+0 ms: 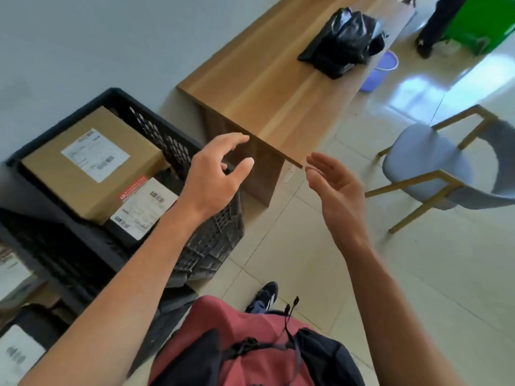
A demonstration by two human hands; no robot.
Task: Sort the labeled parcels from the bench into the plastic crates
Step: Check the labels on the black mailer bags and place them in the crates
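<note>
My left hand [216, 176] hovers open over the right rim of a black plastic crate [172, 140], holding nothing. My right hand [334, 188] is open too, palm turned left, in the air by the near end of the wooden bench [264, 79]. Inside the crate lie a brown cardboard box [92, 162] with a white label and a dark parcel [142, 210] with a white label beside it. Far along the bench rest black plastic-bag parcels [342, 40]. Both hands are well short of those bags.
More labelled parcels and another dark crate [33, 274] sit at the lower left. A grey chair with wooden legs [434, 168] stands right of the bench. A purple bucket [379, 71], a green bin [485, 20] and another person's legs [437, 23] are at the far end.
</note>
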